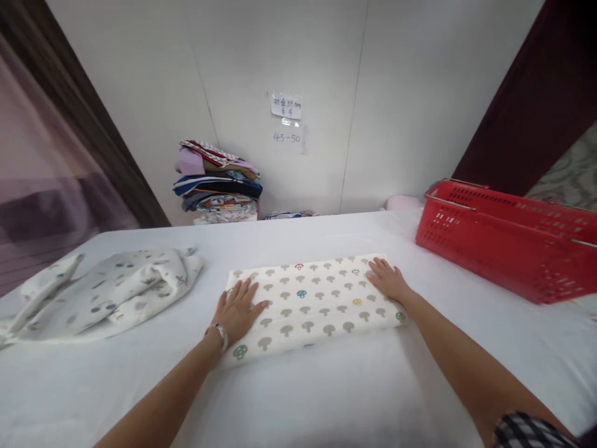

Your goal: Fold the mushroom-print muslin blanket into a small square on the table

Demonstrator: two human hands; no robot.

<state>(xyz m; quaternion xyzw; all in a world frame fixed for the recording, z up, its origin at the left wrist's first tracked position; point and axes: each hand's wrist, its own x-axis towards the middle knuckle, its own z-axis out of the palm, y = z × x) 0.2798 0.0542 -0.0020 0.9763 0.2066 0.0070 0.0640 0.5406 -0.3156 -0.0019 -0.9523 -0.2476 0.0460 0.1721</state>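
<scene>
A folded cream cloth with a mushroom print (310, 302) lies flat on the white table (326, 398) in front of me. My left hand (237, 309) rests palm down on its left end, fingers stretched out, a bracelet on the wrist. My right hand (388, 279) lies flat on the cloth's right end, fingers spread toward its far corner. Neither hand holds anything.
A crumpled white patterned cloth (100, 292) lies at the left of the table. A red plastic basket (506, 239) stands tilted at the right. A stack of folded clothes (217, 183) sits against the back wall, under a paper note (286, 106).
</scene>
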